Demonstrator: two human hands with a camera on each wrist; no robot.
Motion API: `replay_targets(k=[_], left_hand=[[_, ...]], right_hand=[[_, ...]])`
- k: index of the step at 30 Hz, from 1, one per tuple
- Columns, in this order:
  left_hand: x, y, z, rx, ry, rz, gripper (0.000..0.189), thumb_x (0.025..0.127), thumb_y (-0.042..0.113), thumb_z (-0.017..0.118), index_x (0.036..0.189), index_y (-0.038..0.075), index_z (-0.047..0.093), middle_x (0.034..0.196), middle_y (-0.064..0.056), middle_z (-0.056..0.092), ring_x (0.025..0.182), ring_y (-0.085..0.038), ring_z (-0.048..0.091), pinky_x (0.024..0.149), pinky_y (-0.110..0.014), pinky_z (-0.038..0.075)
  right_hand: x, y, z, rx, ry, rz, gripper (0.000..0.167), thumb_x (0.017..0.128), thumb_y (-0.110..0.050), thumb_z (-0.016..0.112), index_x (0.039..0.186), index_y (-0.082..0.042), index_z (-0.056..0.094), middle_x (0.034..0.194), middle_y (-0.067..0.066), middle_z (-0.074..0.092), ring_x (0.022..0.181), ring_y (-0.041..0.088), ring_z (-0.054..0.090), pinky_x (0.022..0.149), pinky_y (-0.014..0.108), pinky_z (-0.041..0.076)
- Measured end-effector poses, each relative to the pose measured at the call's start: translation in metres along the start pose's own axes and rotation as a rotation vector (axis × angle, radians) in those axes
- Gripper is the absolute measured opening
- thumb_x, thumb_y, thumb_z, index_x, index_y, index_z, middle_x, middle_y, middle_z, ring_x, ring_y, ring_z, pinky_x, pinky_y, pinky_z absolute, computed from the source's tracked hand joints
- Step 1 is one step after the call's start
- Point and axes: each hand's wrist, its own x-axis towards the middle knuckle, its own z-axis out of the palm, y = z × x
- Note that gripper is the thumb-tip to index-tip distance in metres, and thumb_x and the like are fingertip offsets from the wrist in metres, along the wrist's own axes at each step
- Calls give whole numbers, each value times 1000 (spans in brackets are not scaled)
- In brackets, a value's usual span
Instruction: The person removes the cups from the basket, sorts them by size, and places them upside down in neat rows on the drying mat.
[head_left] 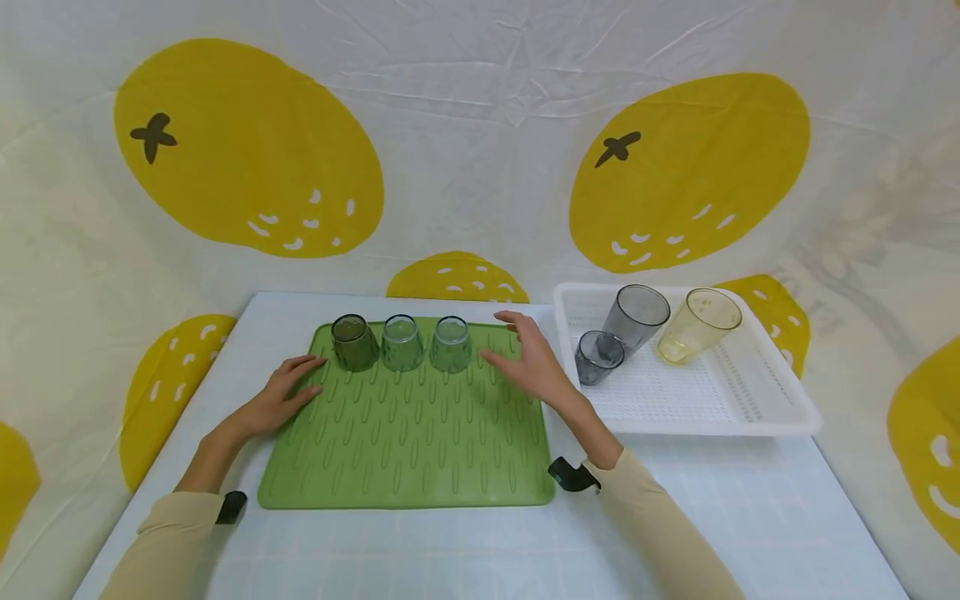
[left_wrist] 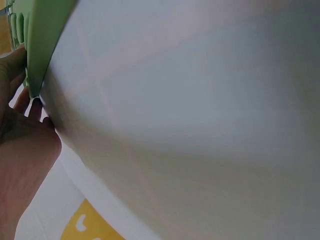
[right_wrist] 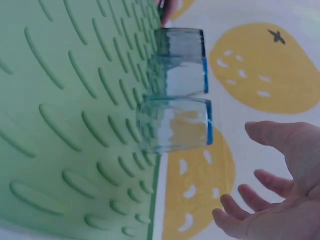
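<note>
Three small glasses stand in a row along the back of a green ridged mat (head_left: 408,450): a dark one (head_left: 355,343), a bluish clear one (head_left: 402,343) and another clear one (head_left: 452,344). My left hand (head_left: 281,398) rests at the mat's left edge, fingers reaching onto it; the left wrist view shows the fingers at the mat's edge (left_wrist: 42,45). With fingers spread and nothing between them, my right hand (head_left: 528,362) hovers to the right of the last glass. In the right wrist view a gap separates the right hand (right_wrist: 280,185) from the nearest glass (right_wrist: 177,125).
A white plastic basket (head_left: 765,412) sits on the right. Inside it are a tall grey glass (head_left: 637,317), a short grey glass (head_left: 598,358) and a yellow glass (head_left: 699,327). Behind the table (head_left: 420,554) hangs a white cloth (head_left: 480,167) with yellow fruit prints.
</note>
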Motion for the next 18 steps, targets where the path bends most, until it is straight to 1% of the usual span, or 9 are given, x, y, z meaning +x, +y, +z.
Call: replay_targets(k=[3,7,10,13,18], left_hand=[[0,0,0,-12,-4,-9,49,103,1,58,146,-16,40,149,-41,29,138,-61,25,106,-77,25],[0,3,-1,-17,-2,-8,49,103,0,58,146,-16,40,148,-41,29,137,-61,25,106,-77,24],[0,5,-2,-19,-3,-11,49,103,0,58,145,-16,40,148,-41,29,137,-61,25,106,-77,24],[0,4,-1,-20,-3,-11,49,103,0,58,146,-16,41,148,-41,30,137,-60,25,106,-77,25],[0,1,-1,-24,-2,-16,49,103,1,58,146,-14,41,149,-40,30,137,-60,26,105,-77,26]], right_hand=[[-4,0,-8,-10,28,-7,61,96,-16,75,147,2,47,147,22,48,135,41,47,114,55,38],[-12,-1,-20,-19,64,-25,57,96,-16,76,144,1,51,144,20,51,134,37,49,114,53,39],[-17,1,-30,-7,87,-31,54,96,-15,75,143,0,53,144,19,52,136,37,48,115,52,38],[-22,4,-40,-3,101,-20,51,97,-14,74,142,-1,54,144,18,53,137,36,47,116,49,37],[-28,12,-53,-36,144,-31,49,98,-12,73,141,2,54,142,19,54,136,38,48,115,51,37]])
